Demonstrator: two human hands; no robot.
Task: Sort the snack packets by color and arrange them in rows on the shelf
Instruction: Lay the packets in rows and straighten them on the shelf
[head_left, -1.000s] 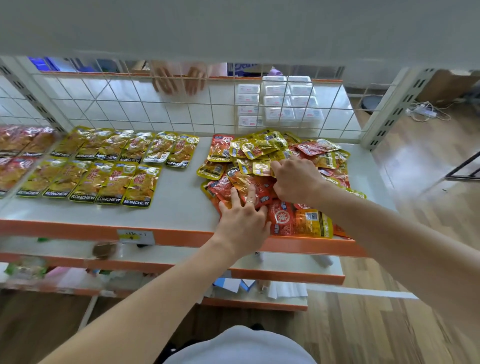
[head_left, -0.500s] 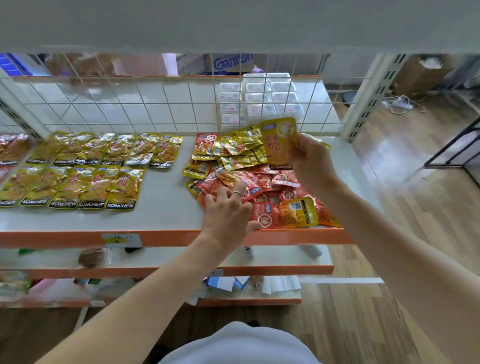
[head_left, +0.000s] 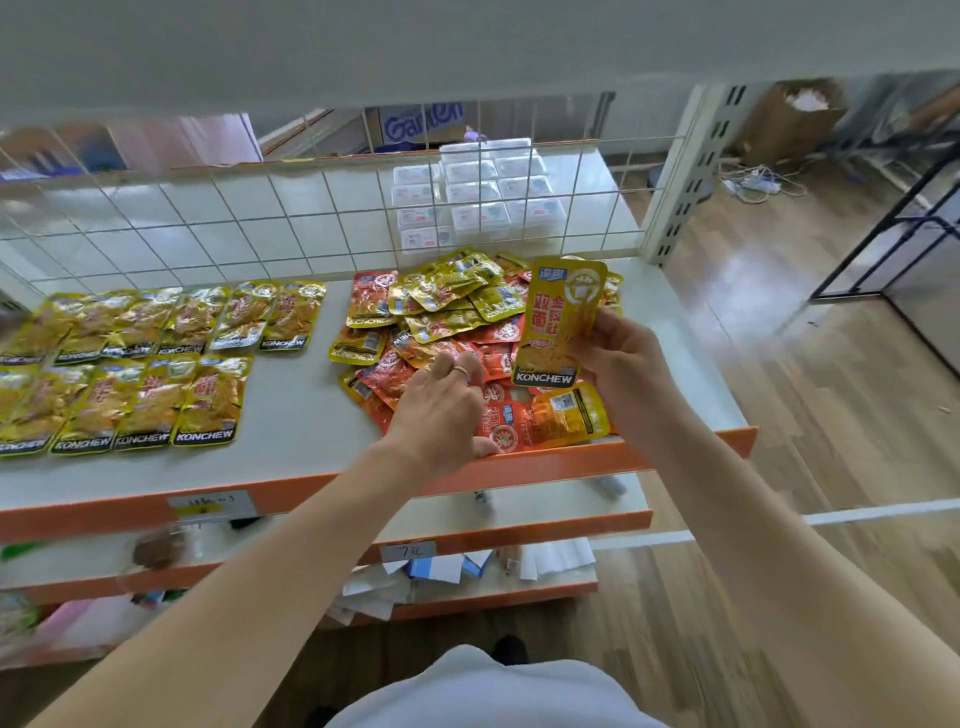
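Note:
A mixed pile of red and yellow snack packets (head_left: 457, 322) lies on the right part of the white shelf (head_left: 291, 415). To the left, two rows of yellow packets (head_left: 156, 358) lie flat side by side. My right hand (head_left: 618, 353) holds one yellow KONCHEW packet (head_left: 558, 322) upright above the pile, thumb on its right edge. My left hand (head_left: 441, 410) rests on the near side of the pile, fingers curled onto red packets; whether it grips one is unclear.
A wire grid (head_left: 311, 208) backs the shelf, with stacked clear boxes (head_left: 472, 192) behind it. An orange lip (head_left: 311, 493) edges the front. Lower shelves (head_left: 467, 566) hold papers. A grey upright post (head_left: 691, 171) stands at the right, wooden floor beyond.
My right hand picked a yellow packet out of the pile, raised it and now holds it lower and nearer, above the pile. My left hand stayed on the pile's near side.

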